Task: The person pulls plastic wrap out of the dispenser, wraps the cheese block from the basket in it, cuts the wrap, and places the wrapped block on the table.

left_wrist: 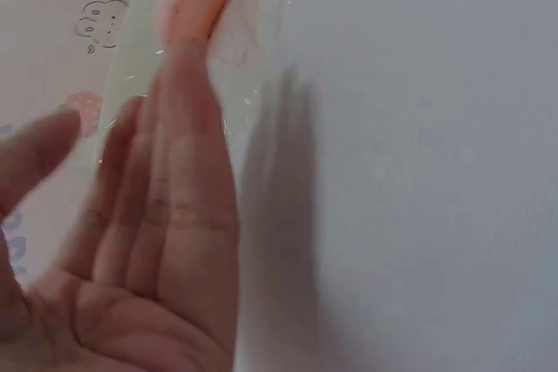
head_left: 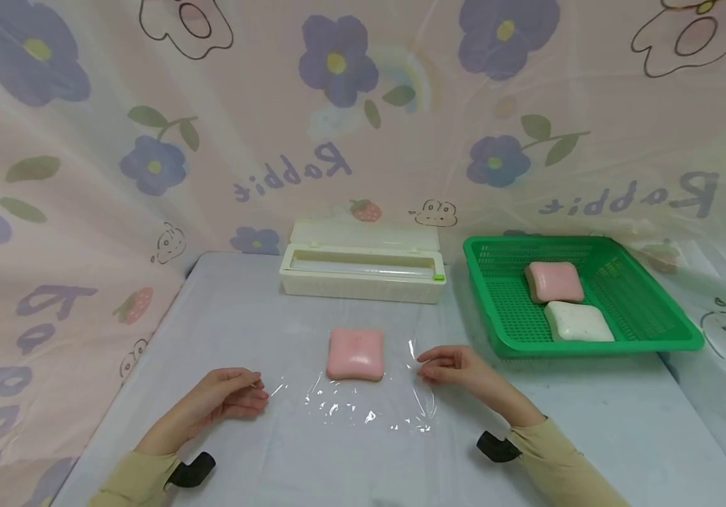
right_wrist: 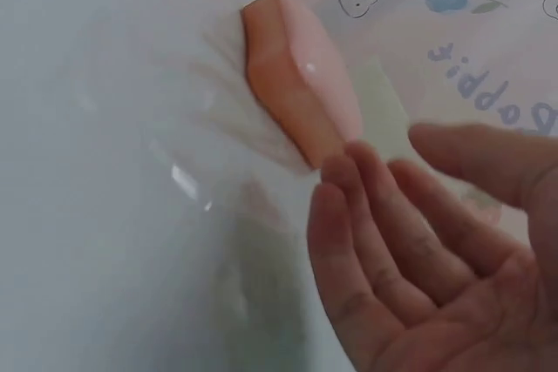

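A pink bar of soap (head_left: 355,354) lies on a sheet of clear plastic wrap (head_left: 369,415) spread on the white table. My left hand (head_left: 226,398) hovers to the left of the wrap, its fingers pointing inward and holding nothing. On the other side my right hand (head_left: 458,370) is at the wrap's right edge, fingers relaxed and loosely bent. In the left wrist view the left hand (left_wrist: 166,215) shows a bare palm and extended fingers. The right wrist view shows the soap (right_wrist: 301,80) beyond the fingertips of the right hand (right_wrist: 418,259), with nothing between thumb and fingers.
Behind the soap stands a cream wrap dispenser box (head_left: 363,285) with its lid raised. A green basket (head_left: 597,346) at the right holds a pink soap bar (head_left: 555,282) and a white soap bar (head_left: 579,322). A patterned curtain (head_left: 210,162) rises behind the table.
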`<state>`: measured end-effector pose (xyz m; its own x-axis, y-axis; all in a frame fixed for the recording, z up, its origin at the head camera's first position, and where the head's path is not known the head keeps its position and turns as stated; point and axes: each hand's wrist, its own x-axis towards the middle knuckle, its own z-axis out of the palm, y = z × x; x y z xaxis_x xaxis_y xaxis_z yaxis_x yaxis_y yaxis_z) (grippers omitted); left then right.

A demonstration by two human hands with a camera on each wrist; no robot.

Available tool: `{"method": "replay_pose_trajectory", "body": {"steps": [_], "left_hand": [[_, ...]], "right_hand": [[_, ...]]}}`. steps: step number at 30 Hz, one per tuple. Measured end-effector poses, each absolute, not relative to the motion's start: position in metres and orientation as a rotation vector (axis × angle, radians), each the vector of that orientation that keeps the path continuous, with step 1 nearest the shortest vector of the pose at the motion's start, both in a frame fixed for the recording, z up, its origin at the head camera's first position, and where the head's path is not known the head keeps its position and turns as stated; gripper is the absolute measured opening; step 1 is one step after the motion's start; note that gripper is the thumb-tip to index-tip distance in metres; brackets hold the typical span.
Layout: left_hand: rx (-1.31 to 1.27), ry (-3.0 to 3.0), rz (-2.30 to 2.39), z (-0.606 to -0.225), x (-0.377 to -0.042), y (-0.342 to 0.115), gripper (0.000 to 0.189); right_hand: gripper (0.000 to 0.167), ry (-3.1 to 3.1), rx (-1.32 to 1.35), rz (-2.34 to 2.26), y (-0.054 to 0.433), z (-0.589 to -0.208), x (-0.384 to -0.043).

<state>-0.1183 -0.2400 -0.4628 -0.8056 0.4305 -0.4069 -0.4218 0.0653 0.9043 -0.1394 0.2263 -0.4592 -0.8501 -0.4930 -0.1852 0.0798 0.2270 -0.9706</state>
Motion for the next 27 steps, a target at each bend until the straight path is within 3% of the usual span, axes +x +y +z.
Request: {"method": "replay_pose_trajectory", "body": {"steps": [16,21,27], "left_hand": [[0.586,2.046,1.568,-0.478,-0.126,-0.232,0.028],[0.708,2.009,1.575,-0.479,-0.127,-0.231,0.033],[0.706,2.143,1.446,-0.475,-0.127,-0.225,0.034]], "right_hand": [[0.025,2.178,-1.067,-1.349,0.239,-0.478,-0.116],[0.025,2.244,-1.162,-1.279,0.237,-0.483,-0.115],[0.011,2.325,-1.198,-1.188,0.232,-0.482,-0.115]]}}
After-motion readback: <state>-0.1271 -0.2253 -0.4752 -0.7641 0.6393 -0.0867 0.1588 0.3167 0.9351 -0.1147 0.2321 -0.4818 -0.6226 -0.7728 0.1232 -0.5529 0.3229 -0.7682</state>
